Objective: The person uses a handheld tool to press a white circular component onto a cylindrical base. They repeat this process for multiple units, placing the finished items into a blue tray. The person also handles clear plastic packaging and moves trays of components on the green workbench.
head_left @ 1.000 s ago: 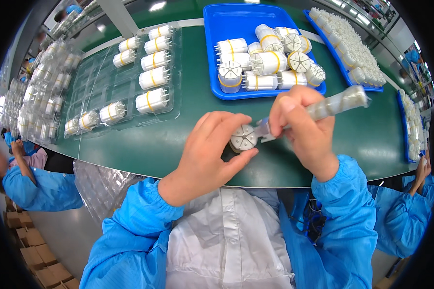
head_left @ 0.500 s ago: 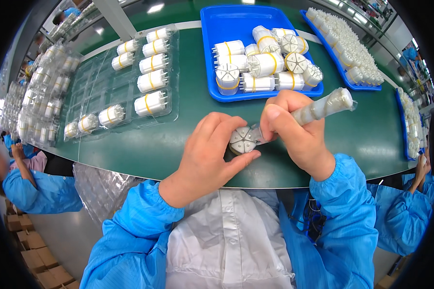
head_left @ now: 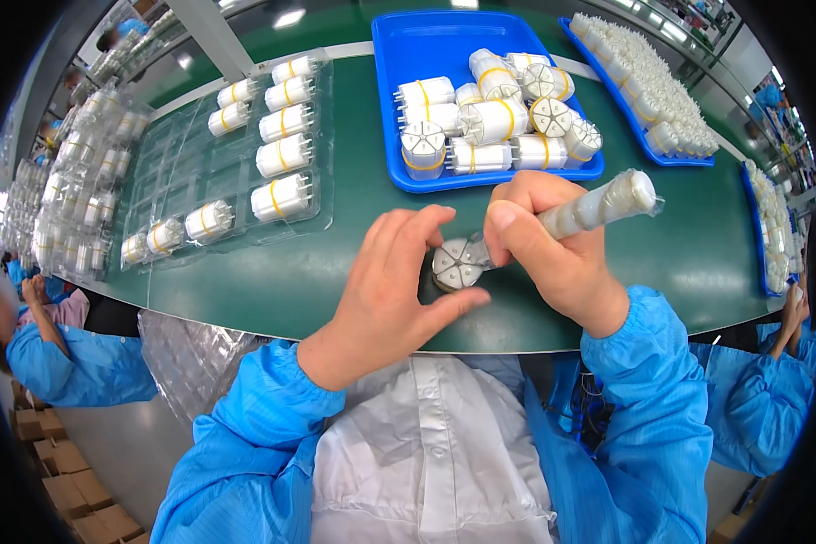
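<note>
Close to us, at the lower edge, our white apron (head_left: 431, 444) meets the green table (head_left: 245, 281), and our forearms reach over it in blue sleeves (head_left: 254, 394). Our left hand (head_left: 381, 281) curves about the round white piece (head_left: 453, 265), which stands face up on the table between our two hands; thumb and forefinger are spread well apart, with a gap between them and its rim, and we cannot tell whether the hidden fingers touch it. Our right hand (head_left: 553, 249) is closed firmly on a plastic-wrapped tool (head_left: 598, 207), whose thin flat tip (head_left: 482, 254) meets the right side of the piece's six-part face, or sits just above it.

We judge the step in hand to be working that tip at the piece's edge, though whether it presses or only rests we cannot tell. The next move seems to call for a light, level tip and a left hand snug enough to stop the piece turning.

Farther off, on our left, a clear tray (head_left: 323, 218) holds white bundles (head_left: 279, 198) with yellow bands, many of its slots bare. Straight beyond our hands, a blue tray (head_left: 403, 45) carries a loose heap of similar bundles, and past it on the right lies another blue tray (head_left: 689, 163), packed with white parts (head_left: 639, 86)
</note>
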`<state>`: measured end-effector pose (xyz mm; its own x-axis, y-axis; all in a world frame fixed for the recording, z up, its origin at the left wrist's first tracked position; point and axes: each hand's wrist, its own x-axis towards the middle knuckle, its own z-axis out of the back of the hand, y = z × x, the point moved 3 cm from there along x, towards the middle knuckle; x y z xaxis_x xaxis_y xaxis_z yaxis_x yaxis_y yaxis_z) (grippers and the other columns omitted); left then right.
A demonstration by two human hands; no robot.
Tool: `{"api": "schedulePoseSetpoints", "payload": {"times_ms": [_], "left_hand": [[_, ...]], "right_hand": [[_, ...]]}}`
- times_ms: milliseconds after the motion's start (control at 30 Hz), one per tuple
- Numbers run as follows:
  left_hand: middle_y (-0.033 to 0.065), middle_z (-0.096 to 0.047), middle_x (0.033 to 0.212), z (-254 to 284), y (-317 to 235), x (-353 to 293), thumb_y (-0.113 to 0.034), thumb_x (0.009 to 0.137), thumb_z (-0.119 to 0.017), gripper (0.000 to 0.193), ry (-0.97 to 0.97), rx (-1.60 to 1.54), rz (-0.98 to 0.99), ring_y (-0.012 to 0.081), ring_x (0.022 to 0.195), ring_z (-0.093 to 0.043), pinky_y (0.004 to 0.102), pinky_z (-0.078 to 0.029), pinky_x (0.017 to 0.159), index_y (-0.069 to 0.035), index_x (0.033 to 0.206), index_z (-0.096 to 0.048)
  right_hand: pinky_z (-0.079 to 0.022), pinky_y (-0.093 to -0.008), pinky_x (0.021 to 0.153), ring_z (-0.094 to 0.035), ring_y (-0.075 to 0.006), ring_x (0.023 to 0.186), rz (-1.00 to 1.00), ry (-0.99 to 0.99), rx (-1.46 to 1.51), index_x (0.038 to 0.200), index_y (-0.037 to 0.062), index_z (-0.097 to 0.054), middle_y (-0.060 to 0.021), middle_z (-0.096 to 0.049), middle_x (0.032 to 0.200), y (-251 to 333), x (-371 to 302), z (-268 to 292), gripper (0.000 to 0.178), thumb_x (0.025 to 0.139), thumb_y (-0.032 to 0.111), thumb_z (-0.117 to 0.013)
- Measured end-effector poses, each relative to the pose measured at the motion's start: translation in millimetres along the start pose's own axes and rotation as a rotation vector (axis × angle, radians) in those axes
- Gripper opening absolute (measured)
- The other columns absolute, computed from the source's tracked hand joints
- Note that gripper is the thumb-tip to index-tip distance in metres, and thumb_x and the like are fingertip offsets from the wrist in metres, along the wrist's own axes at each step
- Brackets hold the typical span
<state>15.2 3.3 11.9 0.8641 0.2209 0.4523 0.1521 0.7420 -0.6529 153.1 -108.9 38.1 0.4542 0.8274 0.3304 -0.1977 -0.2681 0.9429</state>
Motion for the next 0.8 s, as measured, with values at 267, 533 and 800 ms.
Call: {"api": "schedulePoseSetpoints", "payload": {"times_ms": [267,533,800], "left_hand": [[0.0150,-0.063,0.117,-2.6,1.6,-4.1,-0.006,0.073,-0.078,0.070,-0.013,-0.110,-0.037,0.0296,0.103,-0.060,0.0382,-0.049,0.088,-0.001,0.134,-0.044],[0.0138,-0.062,0.112,-0.7,-0.6,1.7,-0.009,0.075,-0.082,0.060,0.041,-0.002,-0.083,0.0290,0.099,-0.061,0.0368,-0.050,0.085,-0.002,0.127,-0.051],[0.0156,-0.062,0.111,28.3,6.6,-0.7,-0.005,0.077,-0.079,0.053,-0.133,0.249,0.005,0.0338,0.100,-0.060,0.0395,-0.049,0.086,-0.001,0.123,-0.053]], "right_hand": [[-0.037,-0.0247,0.052,-0.046,-0.0050,0.058,0.008,-0.024,0.125,0.070,0.0073,-0.053,0.0013,-0.055,0.064,7.1,2.5,6.1,0.028,0.096,0.013,-0.059],[-0.035,-0.0249,0.052,-0.047,-0.0044,0.060,0.049,0.028,-0.031,0.070,0.0066,-0.054,0.0017,-0.055,0.066,-3.8,0.7,1.4,0.026,0.095,0.011,-0.060],[-0.040,-0.0245,0.054,-0.052,-0.0066,0.061,-0.002,-0.110,-0.010,0.071,0.0064,-0.055,-0.0010,-0.059,0.067,9.6,4.8,19.4,0.028,0.097,0.016,-0.058]]}}
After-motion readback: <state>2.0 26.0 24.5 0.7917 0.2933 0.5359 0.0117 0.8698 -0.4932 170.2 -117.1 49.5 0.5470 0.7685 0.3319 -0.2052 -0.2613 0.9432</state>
